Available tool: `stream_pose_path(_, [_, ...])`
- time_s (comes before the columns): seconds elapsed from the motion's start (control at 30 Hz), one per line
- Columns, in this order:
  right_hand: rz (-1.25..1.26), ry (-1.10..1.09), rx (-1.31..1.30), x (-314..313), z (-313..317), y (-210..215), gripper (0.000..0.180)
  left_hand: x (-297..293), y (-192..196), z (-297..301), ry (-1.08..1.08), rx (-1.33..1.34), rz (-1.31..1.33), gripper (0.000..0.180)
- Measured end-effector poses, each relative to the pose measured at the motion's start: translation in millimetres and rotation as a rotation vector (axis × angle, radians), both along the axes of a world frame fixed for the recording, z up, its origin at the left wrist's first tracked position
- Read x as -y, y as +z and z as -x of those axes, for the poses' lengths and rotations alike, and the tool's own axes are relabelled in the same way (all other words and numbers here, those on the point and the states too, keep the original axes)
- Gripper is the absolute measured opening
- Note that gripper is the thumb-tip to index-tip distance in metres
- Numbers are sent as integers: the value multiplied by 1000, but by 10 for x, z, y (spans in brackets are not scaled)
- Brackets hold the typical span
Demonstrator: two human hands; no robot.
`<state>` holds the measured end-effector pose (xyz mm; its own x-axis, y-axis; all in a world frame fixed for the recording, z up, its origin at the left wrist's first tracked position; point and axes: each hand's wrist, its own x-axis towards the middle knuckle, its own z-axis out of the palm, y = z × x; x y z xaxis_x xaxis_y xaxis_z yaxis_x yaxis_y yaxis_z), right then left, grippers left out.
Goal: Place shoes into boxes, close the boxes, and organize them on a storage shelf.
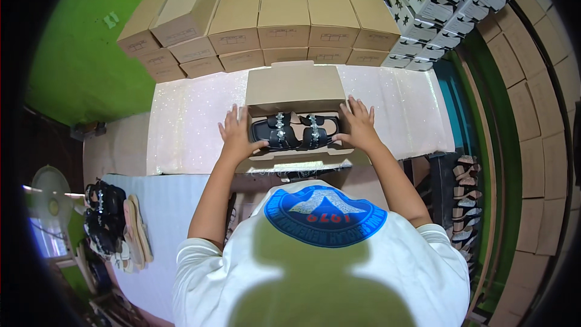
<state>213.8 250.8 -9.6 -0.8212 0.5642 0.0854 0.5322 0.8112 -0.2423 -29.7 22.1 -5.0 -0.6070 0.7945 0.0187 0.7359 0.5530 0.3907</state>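
Observation:
An opened brown cardboard shoebox (295, 86) lies on the table in front of me, its lid flap raised at the far side. Inside it rests a pair of black sandals (283, 138), their straps set with silvery ornaments. At the box's left end is my left hand (236, 136), fingers spread and thumb reaching over the near corner beside a sandal. My right hand (360, 127) mirrors it at the right end, fingers apart, thumb close to the other sandal's end. Whether either thumb presses on a sandal is hard to tell.
Brown shoeboxes (284, 9) line the table's far edge, with white star-patterned boxes (423, 9) stacked at far right. More sandals (106, 218) and pale insoles (138, 230) lie on a pale blue surface (175, 206) at left. Footwear (466, 200) stands in a row at right.

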Motion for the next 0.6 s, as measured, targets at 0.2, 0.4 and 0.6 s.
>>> stream_pose_path(0.2, [413,-193,-92,90,-311,-204,112,382,-264,-16,47,285,-37,116])
stream_pose_path(0.4, [274,38,-52,303,-439,-160,105,419,-144,-252,-136,58,40,111])
stream_pose_path(0.6, [246,-59,-120,348,-330,-205,80,279,-161,-391,98,65,7,83])
